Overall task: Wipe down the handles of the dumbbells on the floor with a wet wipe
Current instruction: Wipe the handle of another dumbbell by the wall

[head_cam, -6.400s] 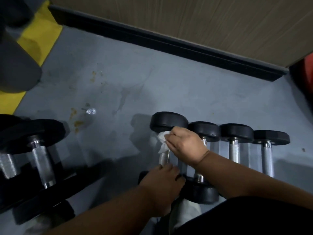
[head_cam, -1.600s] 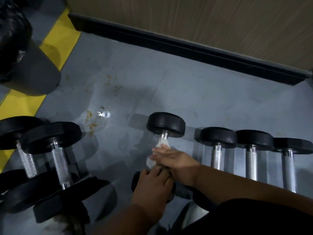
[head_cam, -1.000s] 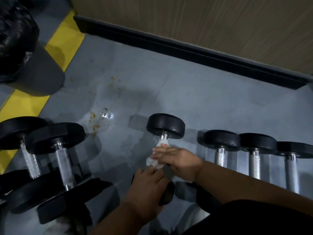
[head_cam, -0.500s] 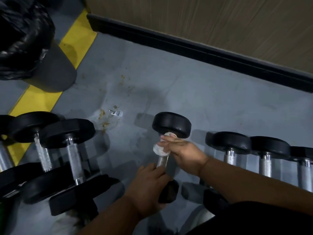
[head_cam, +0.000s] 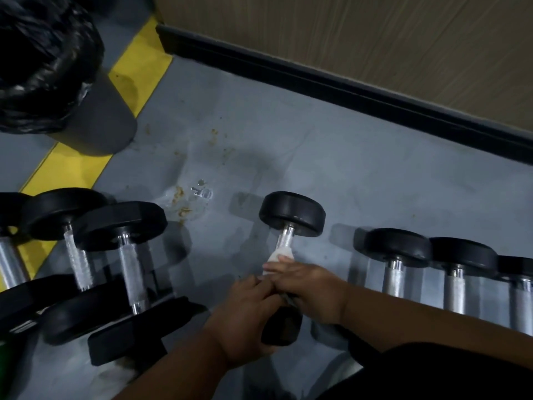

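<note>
Bin [head_cam: 95, 122] holds a black bag [head_cam: 43, 62]. Your right hand [head_cam: 311, 293] fingers clamp the wet wipe [head_cam: 278, 256] round the dumbbell [head_cam: 288, 226] handle; left hand [head_cam: 248, 316] fingers grip its near end.

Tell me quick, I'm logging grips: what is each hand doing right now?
Left hand: grips the near end of the dumbbell.
Right hand: holds the wet wipe wrapped on the handle.

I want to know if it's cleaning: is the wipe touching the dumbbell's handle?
Touching. The head view shows the white wipe wrapped around the metal handle, held there by the right hand.
</note>
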Action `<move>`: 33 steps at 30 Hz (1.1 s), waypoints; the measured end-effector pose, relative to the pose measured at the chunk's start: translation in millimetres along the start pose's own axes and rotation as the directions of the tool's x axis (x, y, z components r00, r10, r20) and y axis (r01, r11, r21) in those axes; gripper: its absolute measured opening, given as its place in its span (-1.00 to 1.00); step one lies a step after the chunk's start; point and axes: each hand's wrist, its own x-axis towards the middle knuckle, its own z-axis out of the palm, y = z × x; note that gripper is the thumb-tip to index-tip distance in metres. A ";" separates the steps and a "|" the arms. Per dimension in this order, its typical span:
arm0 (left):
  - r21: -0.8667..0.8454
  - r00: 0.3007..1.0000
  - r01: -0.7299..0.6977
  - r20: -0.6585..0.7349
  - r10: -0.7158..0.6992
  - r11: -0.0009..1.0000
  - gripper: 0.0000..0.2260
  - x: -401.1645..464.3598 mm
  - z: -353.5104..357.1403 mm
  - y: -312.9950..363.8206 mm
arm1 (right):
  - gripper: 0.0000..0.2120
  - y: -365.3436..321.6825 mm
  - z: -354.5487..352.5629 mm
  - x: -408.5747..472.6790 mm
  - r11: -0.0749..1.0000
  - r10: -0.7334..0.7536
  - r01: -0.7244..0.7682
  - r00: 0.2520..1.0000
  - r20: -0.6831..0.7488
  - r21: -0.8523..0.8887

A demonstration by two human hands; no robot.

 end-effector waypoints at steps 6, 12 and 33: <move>-0.001 1.000 -0.001 -0.019 0.001 1.000 -0.48 -2.6 -1.8 -7.2 | -0.72 36.8 -9.8 18.3 1.000 0.013 -0.014 0.999 0.048 0.013; 0.033 1.000 0.009 -0.023 -0.008 0.999 -0.37 -8.5 -1.2 -8.3 | -0.71 6.0 9.4 2.1 0.995 0.088 -0.089 0.996 0.025 0.048; 0.231 0.962 -0.117 -0.213 0.168 0.966 -0.55 -9.8 4.1 33.8 | -0.63 0.0 15.8 0.0 0.990 -0.058 0.053 0.998 0.036 0.131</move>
